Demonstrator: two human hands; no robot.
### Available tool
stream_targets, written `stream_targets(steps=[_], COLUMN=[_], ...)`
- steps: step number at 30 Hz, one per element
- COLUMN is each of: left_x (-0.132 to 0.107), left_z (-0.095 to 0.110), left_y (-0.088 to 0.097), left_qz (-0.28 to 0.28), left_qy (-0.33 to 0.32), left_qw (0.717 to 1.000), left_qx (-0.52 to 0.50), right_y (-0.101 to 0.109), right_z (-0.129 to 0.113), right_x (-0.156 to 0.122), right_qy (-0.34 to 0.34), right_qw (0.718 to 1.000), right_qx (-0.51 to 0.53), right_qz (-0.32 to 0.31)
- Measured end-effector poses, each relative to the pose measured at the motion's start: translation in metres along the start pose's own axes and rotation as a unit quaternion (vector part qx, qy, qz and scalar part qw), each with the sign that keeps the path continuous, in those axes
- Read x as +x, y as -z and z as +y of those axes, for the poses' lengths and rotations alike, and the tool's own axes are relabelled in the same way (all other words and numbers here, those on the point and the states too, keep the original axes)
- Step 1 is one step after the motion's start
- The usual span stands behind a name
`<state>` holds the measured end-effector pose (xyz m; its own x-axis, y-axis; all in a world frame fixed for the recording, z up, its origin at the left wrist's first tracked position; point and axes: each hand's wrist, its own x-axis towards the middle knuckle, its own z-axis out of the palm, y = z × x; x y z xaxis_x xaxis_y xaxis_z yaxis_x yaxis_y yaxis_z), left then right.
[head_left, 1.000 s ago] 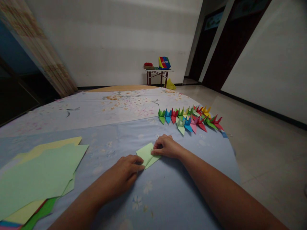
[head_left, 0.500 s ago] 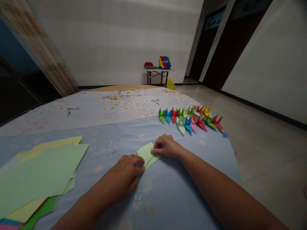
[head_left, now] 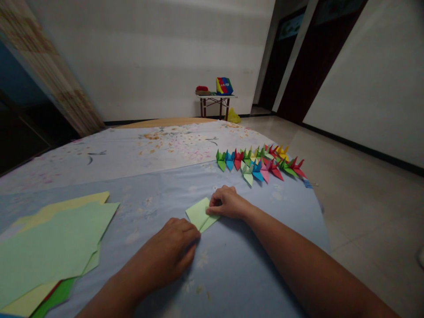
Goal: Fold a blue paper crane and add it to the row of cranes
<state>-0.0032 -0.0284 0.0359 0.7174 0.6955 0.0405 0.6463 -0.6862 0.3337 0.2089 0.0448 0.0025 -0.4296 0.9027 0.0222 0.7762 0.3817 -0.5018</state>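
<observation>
A small folded piece of light green paper (head_left: pixel 199 213) lies on the blue flowered tablecloth, its folded flap toward the right. My right hand (head_left: pixel 228 202) pinches the paper's right side between thumb and fingertips. At the near corner, my left hand (head_left: pixel 175 245) has its fingers curled together and gripping the edge; its fingertips are partly hidden. Beyond my right hand stand several folded paper cranes (head_left: pixel 248 172) in green, blue, red, pink and yellow, set close together in rows.
A stack of coloured paper sheets (head_left: pixel 56 243), light green on top, lies at the left. The tablecloth (head_left: pixel 149 190) covers a round table with its edge at the right. Against the far wall, a small table (head_left: pixel 217 96) holds a multicoloured bag (head_left: pixel 224 86).
My left hand has slid slightly toward the paper's near corner. The right hand keeps its pinch on the paper. The whole view has shifted a little.
</observation>
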Motion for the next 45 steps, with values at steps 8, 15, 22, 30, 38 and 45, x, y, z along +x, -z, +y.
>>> stream_targets(steps=[8, 15, 22, 30, 38, 45], left_x=[-0.003, -0.002, -0.003, 0.0, -0.004, -0.006], left_z=[0.006, 0.008, 0.003, 0.005, -0.007, -0.003], left_y=[-0.001, -0.001, 0.002, 0.003, 0.004, 0.003], left_qz=[-0.031, -0.036, -0.07, -0.074, -0.073, -0.075], left_qy=[0.024, 0.041, 0.054, 0.066, 0.083, 0.057], left_qw=[0.999, 0.998, 0.996, 0.995, 0.993, 0.995], left_qx=[0.02, 0.004, -0.033, -0.014, -0.032, -0.013], right_y=[-0.001, -0.001, -0.001, -0.001, -0.001, -0.002], right_z=[0.0, 0.002, 0.001, 0.0, 0.001, 0.001], right_x=[0.0, 0.0, 0.001, 0.0, 0.0, 0.0], right_qy=[0.003, 0.004, 0.008, 0.004, 0.0, 0.004], right_qw=[1.0, 1.0, 1.0, 1.0, 1.0, 1.0], right_qx=[0.001, 0.001, 0.001, 0.007, 0.003, 0.005], right_qz=[0.002, 0.002, 0.006, 0.003, 0.008, 0.01])
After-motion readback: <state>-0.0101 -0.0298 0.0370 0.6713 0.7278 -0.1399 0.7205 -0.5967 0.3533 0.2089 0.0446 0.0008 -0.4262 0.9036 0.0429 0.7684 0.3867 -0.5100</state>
